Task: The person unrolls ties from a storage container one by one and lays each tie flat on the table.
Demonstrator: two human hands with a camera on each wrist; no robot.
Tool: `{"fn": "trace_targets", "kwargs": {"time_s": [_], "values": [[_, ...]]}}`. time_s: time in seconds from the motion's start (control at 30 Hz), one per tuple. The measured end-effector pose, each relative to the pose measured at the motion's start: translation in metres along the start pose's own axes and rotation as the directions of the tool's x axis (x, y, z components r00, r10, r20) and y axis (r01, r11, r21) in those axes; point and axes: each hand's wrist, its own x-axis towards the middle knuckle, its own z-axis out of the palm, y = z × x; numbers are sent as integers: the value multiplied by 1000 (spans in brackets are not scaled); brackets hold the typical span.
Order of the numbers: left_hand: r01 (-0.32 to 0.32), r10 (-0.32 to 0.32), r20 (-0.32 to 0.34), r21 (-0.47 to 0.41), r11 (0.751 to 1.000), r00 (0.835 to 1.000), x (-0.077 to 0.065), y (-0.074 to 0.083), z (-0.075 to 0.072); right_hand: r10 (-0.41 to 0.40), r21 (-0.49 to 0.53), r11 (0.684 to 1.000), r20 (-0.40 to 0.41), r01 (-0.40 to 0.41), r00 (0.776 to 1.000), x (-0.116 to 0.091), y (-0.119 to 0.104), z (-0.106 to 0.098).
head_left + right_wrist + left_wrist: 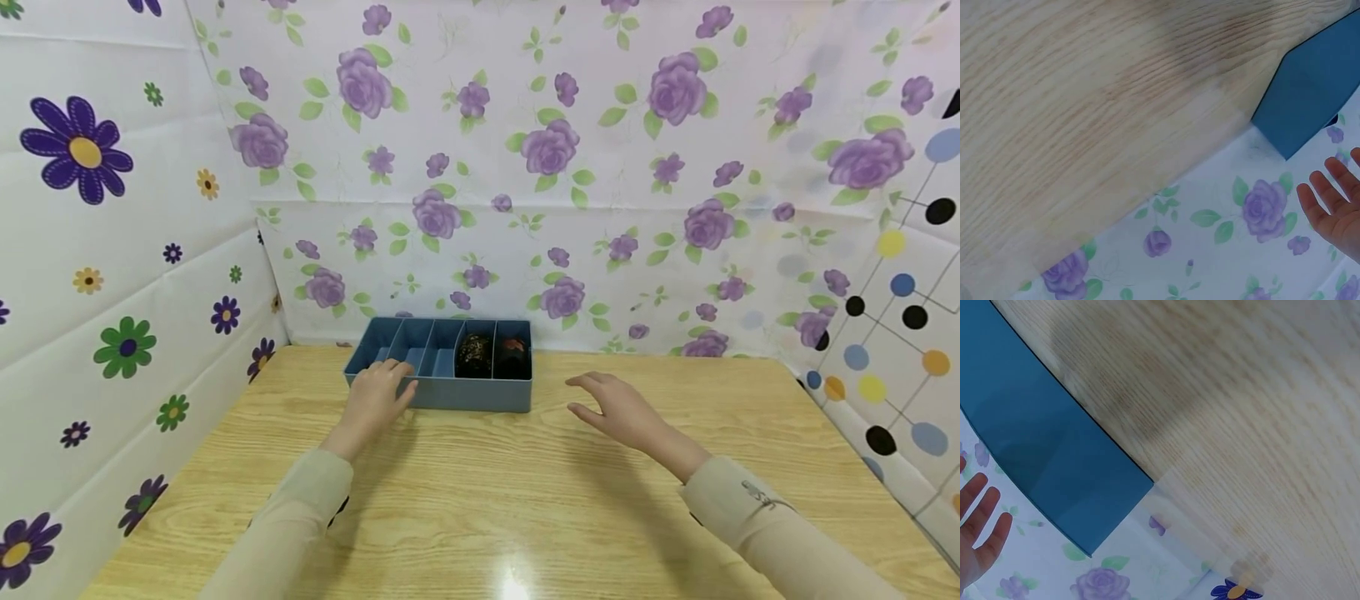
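Note:
A blue-grey divided box (pixel 472 395) stands at the back of the table, with several compartments in a row. The compartment second from the right holds a black rounded item with a gold pattern (pixel 474 356). In the rightmost one lies a black item with a reddish patch (pixel 513 357). My left hand (pixel 380 396) is over the box's front left part, fingers loosely spread; the left wrist view shows these fingers (pixel 999 534) apart beside the box wall. Off the box's right end, my right hand (pixel 618 408) hovers over the table, its fingers relaxed and holding nothing.
The wood-grain table (pixel 465 500) reaches back to a wall sheet with purple roses (pixel 551 146). A flower-patterned sheet (pixel 127 250) borders the left side, and one with coloured dots (pixel 900 350) borders the right.

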Motion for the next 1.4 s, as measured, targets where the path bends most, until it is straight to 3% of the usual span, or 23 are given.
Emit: {"fn": "trace_targets", "kwargs": {"time_s": [0.37,0.73,0.9,1.23,1.4], "values": [[92,-73,177,-103,990,982,9,1,5,-60,-26,998,5,60,998,12,-17,-3],[82,-65,182,-88,993,981,16,7,15,-68,-9,998,-38,68,997,20,-11,4],[91,-79,178,-58,994,981,23,6,20,-112,-60,992,-35,110,993,28,-15,2],[184,-184,164,14,983,969,26,-3,32,-184,-120,975,27,186,983,45,-29,1],[244,-221,244,-68,967,944,26,-5,41,-208,-150,966,22,209,978,50,-36,4]]}}
